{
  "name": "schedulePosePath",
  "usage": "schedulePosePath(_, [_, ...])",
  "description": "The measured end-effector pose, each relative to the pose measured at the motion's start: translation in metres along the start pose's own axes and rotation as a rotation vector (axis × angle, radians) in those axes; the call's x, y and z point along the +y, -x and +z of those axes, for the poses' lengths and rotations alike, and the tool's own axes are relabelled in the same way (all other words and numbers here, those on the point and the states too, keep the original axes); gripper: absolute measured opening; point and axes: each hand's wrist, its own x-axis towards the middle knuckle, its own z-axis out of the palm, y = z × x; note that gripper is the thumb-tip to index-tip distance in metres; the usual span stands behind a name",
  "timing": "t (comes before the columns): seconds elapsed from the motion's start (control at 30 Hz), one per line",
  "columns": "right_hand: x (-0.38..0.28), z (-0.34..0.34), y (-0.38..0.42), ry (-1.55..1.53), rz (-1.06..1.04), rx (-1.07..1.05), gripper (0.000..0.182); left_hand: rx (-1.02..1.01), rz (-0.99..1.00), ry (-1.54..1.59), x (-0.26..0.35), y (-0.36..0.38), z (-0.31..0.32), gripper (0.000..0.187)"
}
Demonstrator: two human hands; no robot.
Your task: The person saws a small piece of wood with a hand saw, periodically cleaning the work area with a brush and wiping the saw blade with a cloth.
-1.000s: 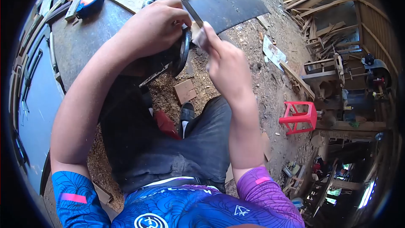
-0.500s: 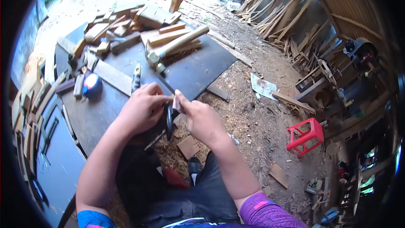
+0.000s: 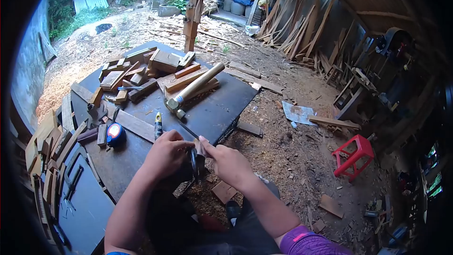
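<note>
My left hand is closed at the near edge of the dark table, its fingertips against a small pale piece; what it grips is hidden. My right hand pinches this pale piece from the other side. A thin dark bar runs from near the hammer to the fingertips. Just below the fingers is a curved black metal part. Beyond the hands lie a wooden-handled hammer and a yellow-and-black tool. A blue tape measure sits to the left.
Wood blocks are piled on the far part of the table. At the left are a metal clamp frame and stacked wood strips. A red stool stands on the right, and a wooden post rises behind the table.
The view has tilted up, so the table and hands sit lower in it and more of the yard shows. The hands keep the same hold close together.
</note>
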Motion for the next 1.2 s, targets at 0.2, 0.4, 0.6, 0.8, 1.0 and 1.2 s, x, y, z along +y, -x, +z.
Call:
schedulePosePath(0.2, [0.014, -0.014, 0.045, -0.052, 0.060, -0.070, 0.065, 0.012, 0.033, -0.060, 0.001, -0.005, 0.004, 0.035])
schedulePosePath(0.4, [0.000, -0.001, -0.003, 0.001, -0.001, -0.003, 0.064, 0.020, -0.020, 0.039, 0.005, -0.005, 0.000, 0.023])
schedulePosePath(0.6, [0.019, -0.013, 0.047, -0.064, 0.008, -0.041, 0.071, 0.038, -0.012, -0.008, 0.001, -0.001, 0.000, 0.025])
schedulePosePath(0.8, [0.022, 0.017, -0.016, -0.040, -0.127, 0.048, 0.068, -0.008, -0.073, 0.046, -0.001, -0.008, 0.003, 0.022])
schedulePosePath(1.0, [0.012, -0.021, 0.047, -0.096, 0.011, -0.046, 0.067, 0.055, -0.017, 0.071, -0.003, 0.001, 0.005, 0.019])
schedulePosePath(1.2, [0.003, -0.005, 0.010, 0.053, -0.090, 0.045, 0.062, 0.064, -0.004, 0.029, -0.004, -0.005, 0.009, 0.013])
